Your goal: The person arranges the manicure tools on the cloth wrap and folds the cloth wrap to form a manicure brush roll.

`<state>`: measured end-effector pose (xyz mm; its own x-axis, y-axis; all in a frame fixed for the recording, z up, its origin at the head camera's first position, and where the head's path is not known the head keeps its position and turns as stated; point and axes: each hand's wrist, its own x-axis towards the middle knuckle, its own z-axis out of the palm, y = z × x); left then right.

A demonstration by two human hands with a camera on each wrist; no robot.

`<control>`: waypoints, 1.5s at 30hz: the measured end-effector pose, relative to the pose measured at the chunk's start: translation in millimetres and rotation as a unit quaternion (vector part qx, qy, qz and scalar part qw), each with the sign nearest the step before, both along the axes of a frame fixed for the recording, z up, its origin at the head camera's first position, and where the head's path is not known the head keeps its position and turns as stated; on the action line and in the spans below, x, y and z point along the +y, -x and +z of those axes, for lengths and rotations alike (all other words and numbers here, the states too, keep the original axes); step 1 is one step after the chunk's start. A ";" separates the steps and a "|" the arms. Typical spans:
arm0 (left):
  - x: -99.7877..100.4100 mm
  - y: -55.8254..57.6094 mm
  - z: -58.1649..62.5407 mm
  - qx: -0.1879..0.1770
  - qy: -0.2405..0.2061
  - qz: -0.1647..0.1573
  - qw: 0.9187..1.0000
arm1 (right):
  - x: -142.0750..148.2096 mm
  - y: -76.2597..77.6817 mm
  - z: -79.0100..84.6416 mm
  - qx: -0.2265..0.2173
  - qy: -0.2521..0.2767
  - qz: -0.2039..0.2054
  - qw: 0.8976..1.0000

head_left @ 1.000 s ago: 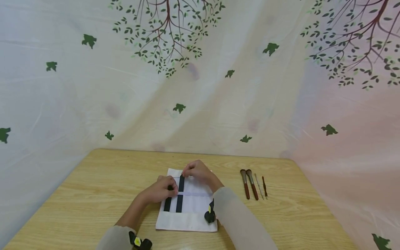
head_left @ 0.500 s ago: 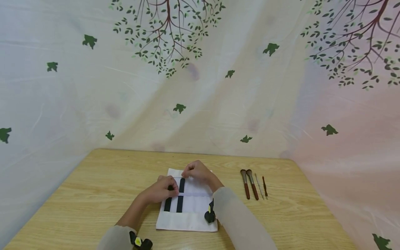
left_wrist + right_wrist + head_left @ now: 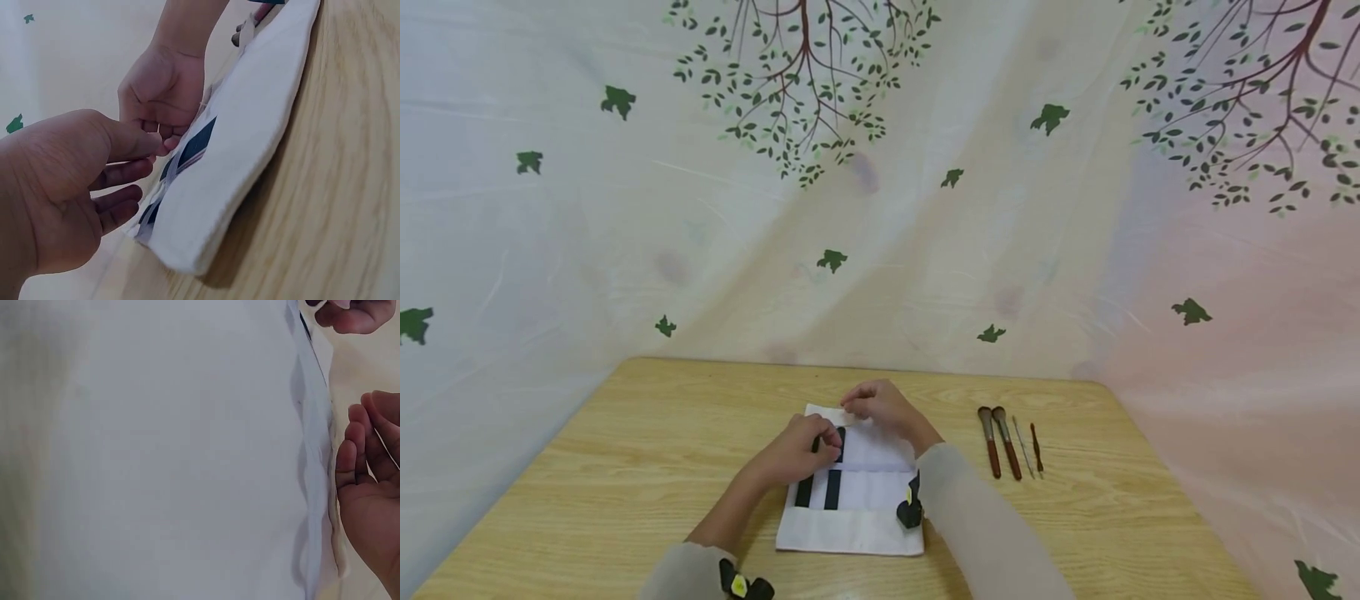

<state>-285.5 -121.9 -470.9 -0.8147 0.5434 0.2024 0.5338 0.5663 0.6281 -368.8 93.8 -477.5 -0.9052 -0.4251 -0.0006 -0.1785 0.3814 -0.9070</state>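
Curtain (image 3: 887,300) with leaf print is hanging behind one wood-grain table (image 3: 625,467). One white cloth case (image 3: 850,531) is lying near mid-table. Over its left half, the left hand (image 3: 793,451) is holding fingers half bent toward thumb; at its far edge, the right hand (image 3: 886,410) likewise; whether either is grasping anything cannot be told. Two black strips (image 3: 832,490) are lying on the case; two brushes (image 3: 1008,444) and two slim tools (image 3: 1037,448) are resting to its right.

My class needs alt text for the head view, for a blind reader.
Left hand and right hand over white cloth with dark strips, on a wooden table. To the right lie two brushes and two thin tools; behind hangs a leaf-patterned backdrop.
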 end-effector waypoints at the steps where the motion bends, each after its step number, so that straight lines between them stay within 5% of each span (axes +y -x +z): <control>1: 1.6 -0.6 0.5 -0.003 -0.004 -0.002 1.000 | 2.1 1.1 0.7 0.000 0.004 -0.004 1.000; 14: 15.1 -2.8 -2.2 -0.029 0.009 -0.036 0.999 | 39.5 2.0 37.2 0.016 0.044 0.001 0.999; 28: 18.1 -8.4 -11.9 -0.012 0.010 -0.029 0.999 | 121.0 -14.3 61.7 0.089 -0.046 -0.006 0.995; 45: 21.0 -9.8 -12.3 -0.042 -0.004 -0.023 0.999 | 224.9 -38.5 40.4 0.133 -0.172 -0.008 0.976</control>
<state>-275.8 -100.8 -483.3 -0.8037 0.5787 0.1386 0.5036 0.5373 0.6765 -330.3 318.7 -437.1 -0.8993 -0.4268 0.0959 -0.3822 0.6599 -0.6469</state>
